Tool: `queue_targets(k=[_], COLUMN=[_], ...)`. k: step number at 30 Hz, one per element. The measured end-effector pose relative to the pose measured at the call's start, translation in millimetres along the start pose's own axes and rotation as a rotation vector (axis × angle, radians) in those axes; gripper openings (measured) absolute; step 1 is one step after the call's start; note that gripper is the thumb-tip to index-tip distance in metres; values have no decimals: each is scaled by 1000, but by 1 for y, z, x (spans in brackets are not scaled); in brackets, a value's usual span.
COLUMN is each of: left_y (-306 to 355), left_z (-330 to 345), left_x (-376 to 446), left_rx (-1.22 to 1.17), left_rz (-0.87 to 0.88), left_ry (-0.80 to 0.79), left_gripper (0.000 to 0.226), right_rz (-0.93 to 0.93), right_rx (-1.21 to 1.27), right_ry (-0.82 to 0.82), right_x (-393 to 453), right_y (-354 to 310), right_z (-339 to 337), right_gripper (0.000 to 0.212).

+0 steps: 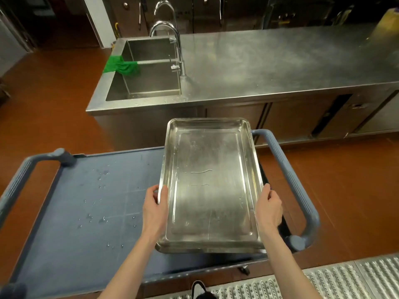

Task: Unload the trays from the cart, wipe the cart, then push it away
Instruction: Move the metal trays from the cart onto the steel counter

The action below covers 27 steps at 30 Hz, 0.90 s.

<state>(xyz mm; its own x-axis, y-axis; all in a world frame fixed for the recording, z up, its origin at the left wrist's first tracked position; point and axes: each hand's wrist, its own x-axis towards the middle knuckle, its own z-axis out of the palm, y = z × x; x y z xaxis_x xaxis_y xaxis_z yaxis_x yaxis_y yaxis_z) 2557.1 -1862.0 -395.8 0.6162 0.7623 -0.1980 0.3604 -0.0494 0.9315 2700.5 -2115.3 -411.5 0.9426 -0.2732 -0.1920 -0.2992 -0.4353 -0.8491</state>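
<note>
A rectangular steel tray [209, 182] is held above the right part of the blue cart [86, 203]. My left hand [155, 210] grips the tray's left rim, thumb over the edge. On the opposite rim my right hand [268, 209] grips in the same way. Water drops lie on the cart's top shelf. The cart has a grey handle at the left end [20, 180] and another at the right end [291, 182]. I cannot tell whether another tray lies under the held one.
A steel counter [269, 63] runs across the far side, with a double sink [149, 80] and faucet [176, 46] at its left. A green cloth [121, 65] hangs over the sink divider. Red-brown floor surrounds the cart; a metal grate [323, 279] lies at the bottom right.
</note>
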Motion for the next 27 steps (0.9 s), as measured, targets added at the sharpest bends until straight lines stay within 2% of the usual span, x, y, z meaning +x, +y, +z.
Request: queue_targets(k=[8, 14, 27], left_y=[38, 71, 103], left_z=[22, 55, 139], left_x=[-2, -25, -138], left_rx=[12, 8, 67], left_rz=[95, 168, 293], left_ry=[-92, -194, -530], left_gripper=[29, 38, 35], right_rz=[63, 89, 199], right_rx=[82, 144, 285], right_ry=[15, 143, 456], right_x=[6, 5, -69], right_y=[-28, -23, 45], right_z=[-55, -117, -272], right_gripper=[46, 54, 48])
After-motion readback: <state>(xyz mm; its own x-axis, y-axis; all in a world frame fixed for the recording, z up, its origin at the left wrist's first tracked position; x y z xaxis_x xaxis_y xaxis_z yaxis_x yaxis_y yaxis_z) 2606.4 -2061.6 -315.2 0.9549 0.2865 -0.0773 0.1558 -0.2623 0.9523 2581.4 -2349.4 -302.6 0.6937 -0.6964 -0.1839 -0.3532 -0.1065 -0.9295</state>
